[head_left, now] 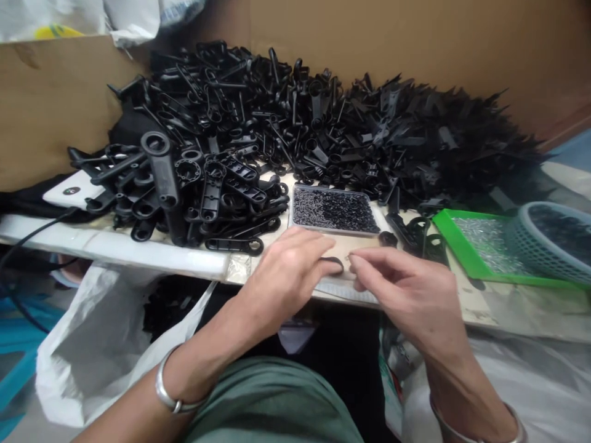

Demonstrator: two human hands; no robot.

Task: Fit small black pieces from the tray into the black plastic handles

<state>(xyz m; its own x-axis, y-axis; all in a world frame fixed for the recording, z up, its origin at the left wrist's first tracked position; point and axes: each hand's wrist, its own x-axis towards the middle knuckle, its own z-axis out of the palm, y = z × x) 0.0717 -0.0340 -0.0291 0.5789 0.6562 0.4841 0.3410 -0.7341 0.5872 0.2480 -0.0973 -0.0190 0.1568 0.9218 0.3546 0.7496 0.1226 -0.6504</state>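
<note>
Diffuse light is falling; mild blur is showing.
White bag (92, 344) is catching brightness near left; shadow is pooling under table (482, 312); far-right black parts (462, 147) are smearing; green tray (457, 246) and basket (530, 240) are stretching toward right edge.

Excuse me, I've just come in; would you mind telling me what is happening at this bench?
A person's left hand holds a black part. The right hand pinches a tiny piece, too small to identify, beside it. Beyond them sit a tray of small dark pieces and a large heap of black parts.
</note>
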